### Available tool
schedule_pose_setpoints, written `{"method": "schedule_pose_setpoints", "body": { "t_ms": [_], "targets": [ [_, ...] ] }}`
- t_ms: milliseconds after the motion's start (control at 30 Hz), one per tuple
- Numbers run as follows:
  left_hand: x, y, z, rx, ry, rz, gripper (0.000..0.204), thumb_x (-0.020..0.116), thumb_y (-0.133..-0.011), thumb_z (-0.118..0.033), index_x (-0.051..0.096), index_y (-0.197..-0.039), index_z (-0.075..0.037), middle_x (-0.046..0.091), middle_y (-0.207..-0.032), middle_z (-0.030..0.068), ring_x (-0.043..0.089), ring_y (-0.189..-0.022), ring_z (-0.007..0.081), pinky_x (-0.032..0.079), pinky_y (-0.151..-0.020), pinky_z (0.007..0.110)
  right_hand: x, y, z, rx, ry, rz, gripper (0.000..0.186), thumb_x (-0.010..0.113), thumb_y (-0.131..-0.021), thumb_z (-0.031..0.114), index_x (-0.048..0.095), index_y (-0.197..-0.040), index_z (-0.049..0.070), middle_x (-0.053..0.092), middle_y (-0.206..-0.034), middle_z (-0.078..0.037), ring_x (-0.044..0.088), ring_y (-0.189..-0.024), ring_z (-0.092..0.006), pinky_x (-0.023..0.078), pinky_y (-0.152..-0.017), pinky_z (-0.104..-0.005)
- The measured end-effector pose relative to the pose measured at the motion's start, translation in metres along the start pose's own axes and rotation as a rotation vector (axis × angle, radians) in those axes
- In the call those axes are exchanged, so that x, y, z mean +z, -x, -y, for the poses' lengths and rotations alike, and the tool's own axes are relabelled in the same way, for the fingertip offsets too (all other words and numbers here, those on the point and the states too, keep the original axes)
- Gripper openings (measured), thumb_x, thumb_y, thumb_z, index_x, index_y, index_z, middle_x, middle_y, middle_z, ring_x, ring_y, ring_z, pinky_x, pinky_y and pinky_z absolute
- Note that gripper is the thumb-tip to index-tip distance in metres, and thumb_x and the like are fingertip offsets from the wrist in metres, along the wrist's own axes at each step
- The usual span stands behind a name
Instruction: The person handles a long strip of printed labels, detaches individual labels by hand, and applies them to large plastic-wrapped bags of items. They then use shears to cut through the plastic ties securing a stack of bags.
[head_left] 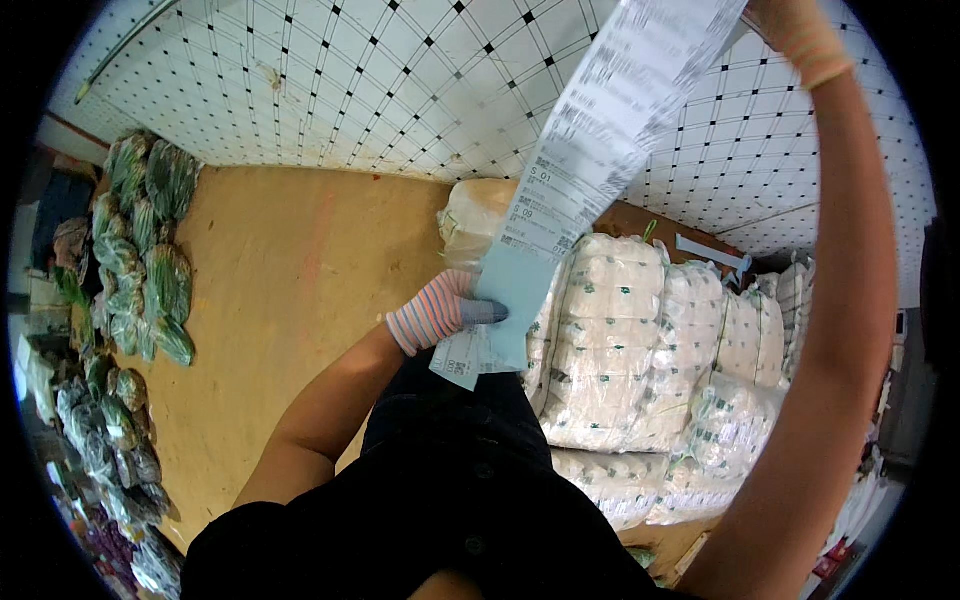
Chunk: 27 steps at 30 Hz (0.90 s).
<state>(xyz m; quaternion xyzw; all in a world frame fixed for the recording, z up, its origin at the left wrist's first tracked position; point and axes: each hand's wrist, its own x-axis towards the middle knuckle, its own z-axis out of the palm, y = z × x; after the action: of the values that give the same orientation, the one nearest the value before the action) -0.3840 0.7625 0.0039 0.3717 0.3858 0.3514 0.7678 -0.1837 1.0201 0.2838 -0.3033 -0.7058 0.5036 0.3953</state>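
Note:
A long strip of printed paper labels point(585, 160) slants across the view between my two hands. My left hand point(445, 312), in a striped knit glove with a dark thumb, is closed on the strip's lower part. Bare bluish backing shows there, and a short tail of the strip point(456, 364) hangs below the fingers. At the top right my raised right hand point(795, 38), also gloved, is closed at the strip's upper end. Its fingertips are partly cut off by the picture's edge, and it is a little blurred. The upper part of the strip is also smeared.
Large clear-wrapped bales of white packs point(610, 340) are stacked on my right. A cloudy plastic bag point(475, 215) sits by the white tiled wall point(400, 80) ahead. Bagged green vegetables point(130, 260) line the far left of the brown floor point(260, 300).

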Motion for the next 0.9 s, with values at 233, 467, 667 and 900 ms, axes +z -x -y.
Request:
{"method": "schedule_pose_setpoints", "body": {
  "t_ms": [233, 467, 667, 900],
  "targets": [
    [-0.012, -0.018, -0.009, -0.01, -0.057, -0.153, 0.022, 0.058, -0.074, -0.006, 0.059, -0.095, 0.001, 0.062, -0.087, 0.0077, 0.058, -0.078, 0.0124, 0.046, -0.073, 0.026, 0.08, 0.156, -0.226, 0.762, 0.663, 0.686, 0.037, 0.043, -0.081, 0.035, 0.053, -0.091, 0.001, 0.057, -0.071, -0.01, 0.054, -0.059, -0.0186, 0.044, -0.057, -0.0301],
    [-0.038, -0.05, -0.023, 0.058, -0.287, -0.075, 0.034, 0.064, -0.07, -0.009, 0.055, -0.102, 0.0, 0.059, -0.096, 0.006, 0.054, -0.086, 0.0123, 0.042, -0.08, 0.026, 0.17, 0.213, -0.201, 0.724, -0.069, -0.078, 0.029, 0.058, -0.073, 0.017, 0.056, -0.097, 0.002, 0.059, -0.077, -0.006, 0.054, -0.071, -0.0138, 0.042, -0.063, -0.0233],
    [-0.043, -0.064, -0.061, 0.026, -0.414, 0.277, 0.045, 0.069, -0.065, -0.009, 0.052, -0.105, 0.001, 0.058, -0.098, 0.0078, 0.052, -0.092, 0.0144, 0.038, -0.087, 0.029, 0.149, 0.186, -0.177, 0.515, -0.854, -0.535, 0.032, 0.052, -0.082, 0.021, 0.048, -0.105, 0.0, 0.055, -0.098, -0.008, 0.054, -0.088, -0.0171, 0.044, -0.078, -0.031],
    [-0.076, -0.073, -0.054, -0.051, -0.885, 0.525, 0.057, 0.071, -0.063, -0.018, 0.048, -0.112, -0.001, 0.057, -0.103, 0.011, 0.054, -0.095, 0.0193, 0.041, -0.084, 0.031, 0.141, 0.171, -0.163, 0.49, -1.131, -0.566, 0.027, 0.046, -0.086, 0.025, 0.052, -0.099, 0.002, 0.057, -0.094, -0.008, 0.055, -0.087, -0.0193, 0.045, -0.078, -0.0307]
  ]
}}
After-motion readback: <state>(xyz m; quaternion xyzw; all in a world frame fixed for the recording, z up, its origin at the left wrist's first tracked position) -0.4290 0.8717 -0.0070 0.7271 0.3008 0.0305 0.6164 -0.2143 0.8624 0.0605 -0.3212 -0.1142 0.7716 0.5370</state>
